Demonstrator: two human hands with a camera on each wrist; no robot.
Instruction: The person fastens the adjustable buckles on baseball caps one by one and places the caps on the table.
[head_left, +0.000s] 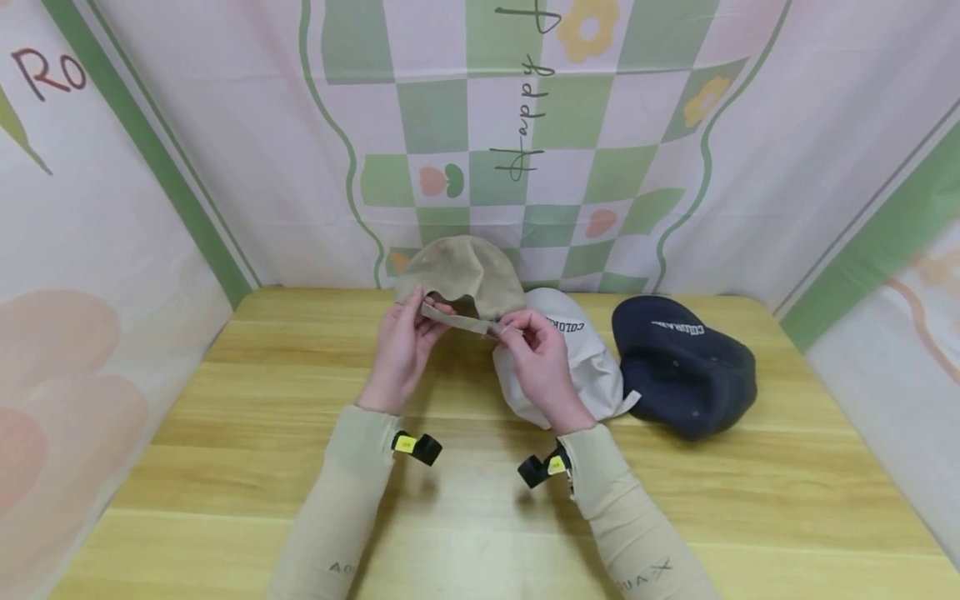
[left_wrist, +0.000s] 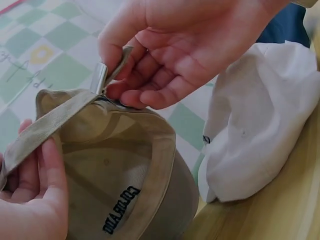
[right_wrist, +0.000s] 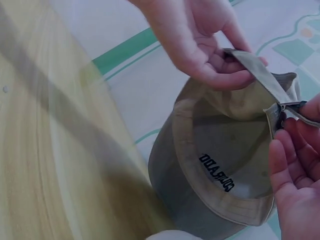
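Note:
Both hands hold a khaki cap [head_left: 468,265] by its back strap, with the cap's back opening towards me. My left hand [head_left: 399,354] grips the fabric strap [left_wrist: 47,125] near its left end. At the other side my right hand [head_left: 542,360] pinches the strap's loose end beside a metal buckle [left_wrist: 99,79]. The strap passes through that buckle and stretches between the hands. Dark stitched lettering [right_wrist: 216,172] shows inside the cap, seen from its reverse side. The brim points away, partly hidden by the crown.
A white cap [head_left: 588,367] lies beside and partly under my right hand in the head view. Right of it sits a navy cap [head_left: 690,375]. Everything rests on or over a wooden table [head_left: 465,533], with a printed cloth [head_left: 435,117] behind.

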